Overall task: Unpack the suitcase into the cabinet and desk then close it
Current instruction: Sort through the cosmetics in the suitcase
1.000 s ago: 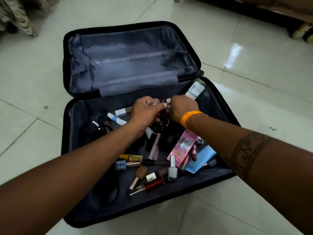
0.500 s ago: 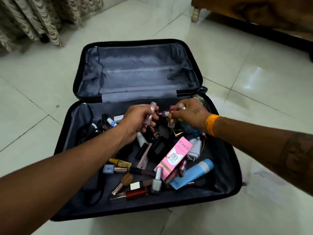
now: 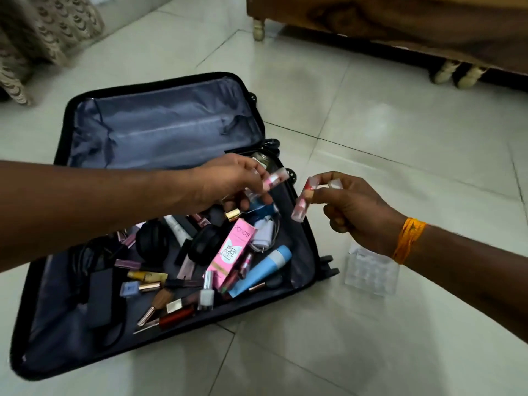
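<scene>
A black suitcase (image 3: pixel 308 247) lies open on the tiled floor, its grey-lined lid flat at the back. Its near half holds several cosmetics: a pink Pond's box (image 3: pixel 233 250), a blue tube (image 3: pixel 263 270), nail polish bottles, lipsticks, a brush, black cases and a cable. My left hand (image 3: pixel 225 181) hovers over the suitcase's right side and pinches small clear-and-pink lip gloss tubes (image 3: pixel 273 180). My right hand (image 3: pixel 354 207), with an orange thread at the wrist, holds more small pink tubes (image 3: pixel 305 200) just past the suitcase's right edge.
A clear plastic organiser tray (image 3: pixel 371 270) lies on the floor right of the suitcase, under my right wrist. A wooden piece of furniture (image 3: pixel 400 21) on pale feet stands at the back right. Patterned curtains (image 3: pixel 37 38) hang at the back left.
Both hands have lifted out of the suitcase's middle and swung right with the small tubes; my right hand is now outside the suitcase over the floor. The view has turned right.
</scene>
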